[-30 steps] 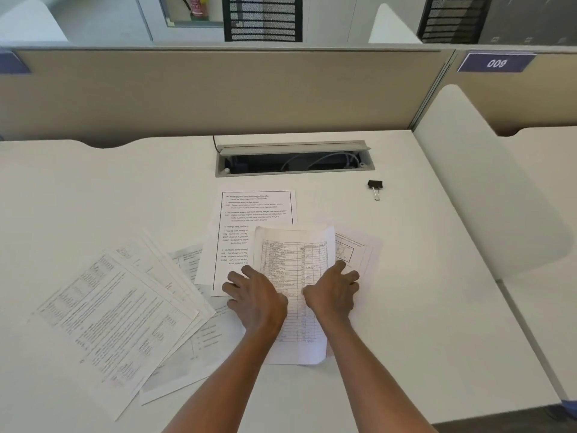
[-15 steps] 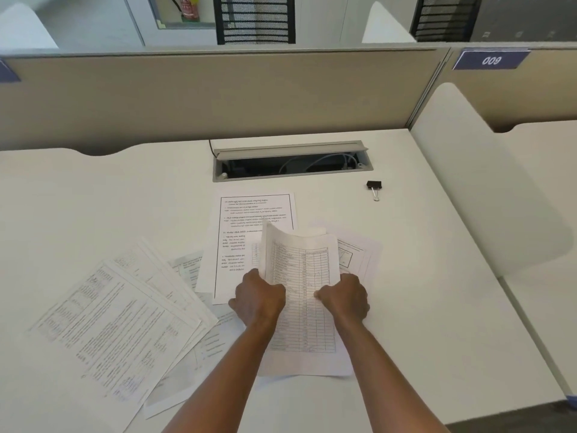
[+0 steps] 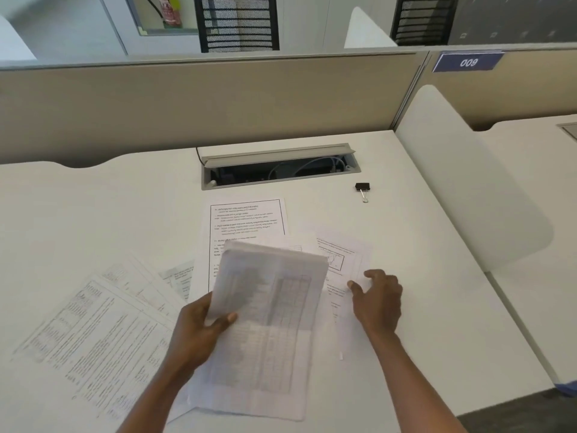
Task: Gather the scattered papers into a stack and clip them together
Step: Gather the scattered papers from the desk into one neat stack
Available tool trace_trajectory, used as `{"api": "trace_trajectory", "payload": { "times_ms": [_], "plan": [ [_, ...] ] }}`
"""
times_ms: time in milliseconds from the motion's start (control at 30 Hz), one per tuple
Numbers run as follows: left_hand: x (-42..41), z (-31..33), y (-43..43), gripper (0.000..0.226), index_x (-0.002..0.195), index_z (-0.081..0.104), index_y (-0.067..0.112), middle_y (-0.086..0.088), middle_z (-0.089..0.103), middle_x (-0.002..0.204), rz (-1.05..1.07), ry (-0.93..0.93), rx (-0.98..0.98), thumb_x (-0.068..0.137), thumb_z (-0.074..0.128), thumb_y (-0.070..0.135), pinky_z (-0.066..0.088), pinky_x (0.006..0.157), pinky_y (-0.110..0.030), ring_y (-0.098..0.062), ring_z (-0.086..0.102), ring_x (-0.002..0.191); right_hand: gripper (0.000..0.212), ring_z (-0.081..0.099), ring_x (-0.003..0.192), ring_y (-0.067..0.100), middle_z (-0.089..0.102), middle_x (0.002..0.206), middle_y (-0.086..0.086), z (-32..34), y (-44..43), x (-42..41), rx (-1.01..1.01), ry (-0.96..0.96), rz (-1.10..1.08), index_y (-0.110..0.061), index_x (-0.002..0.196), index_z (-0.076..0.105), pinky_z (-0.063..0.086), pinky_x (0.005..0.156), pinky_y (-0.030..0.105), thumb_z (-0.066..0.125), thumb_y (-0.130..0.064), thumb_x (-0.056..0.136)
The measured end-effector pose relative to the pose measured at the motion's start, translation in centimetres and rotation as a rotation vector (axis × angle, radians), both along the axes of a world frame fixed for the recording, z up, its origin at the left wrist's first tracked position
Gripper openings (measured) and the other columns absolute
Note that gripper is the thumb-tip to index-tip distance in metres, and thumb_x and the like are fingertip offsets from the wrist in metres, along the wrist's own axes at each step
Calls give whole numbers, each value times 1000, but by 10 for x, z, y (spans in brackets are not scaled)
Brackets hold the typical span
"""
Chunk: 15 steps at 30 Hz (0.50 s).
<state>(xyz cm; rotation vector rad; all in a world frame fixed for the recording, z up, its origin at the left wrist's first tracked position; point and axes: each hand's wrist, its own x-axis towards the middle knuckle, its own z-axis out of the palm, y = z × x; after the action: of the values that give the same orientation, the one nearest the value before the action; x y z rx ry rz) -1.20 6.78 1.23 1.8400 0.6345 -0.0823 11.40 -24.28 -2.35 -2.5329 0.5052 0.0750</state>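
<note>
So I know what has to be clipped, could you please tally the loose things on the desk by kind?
Sheets: at least 6, overlaps may hide more (held sheet in left hand, 5 on the desk)
Binder clip: 1
Total: at least 7

I see scattered printed paper sheets (image 3: 93, 332) lying left on the white desk (image 3: 437, 307); a small black binder clip (image 3: 362, 189) sits behind-right. The open cable tray (image 3: 278, 170) lies behind them.
</note>
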Motion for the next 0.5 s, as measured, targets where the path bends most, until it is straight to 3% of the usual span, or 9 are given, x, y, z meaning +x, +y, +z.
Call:
{"api": "trace_trajectory", "payload": {
  "times_ms": [100,233,500],
  "plan": [
    [-19,-3,12,28,111,80,24,7,86,101,48,6,-69,90,84,5,66,83,-39,-15,84,92,61,46,134,34,55,138,11,-1,-12,19,-51,-50,171,-13,135,61,53,86,46,88,-31,84],
    [-31,-10,14,22,106,82,19,5,87,97,71,15,-90,90,83,3,65,82,-38,-15,83,89,81,45,135,35,54,147,10,2,-20,46,-132,-9,313,-11,144,56,53,98,51,90,-44,79],
    [-37,-25,4,24,109,78,21,12,86,99,55,33,-128,93,80,3,66,82,-35,-11,83,90,97,45,134,32,54,138,8,12,-6,78,-217,85,478,-17,145,57,46,107,45,77,-78,72]
  ]
}}
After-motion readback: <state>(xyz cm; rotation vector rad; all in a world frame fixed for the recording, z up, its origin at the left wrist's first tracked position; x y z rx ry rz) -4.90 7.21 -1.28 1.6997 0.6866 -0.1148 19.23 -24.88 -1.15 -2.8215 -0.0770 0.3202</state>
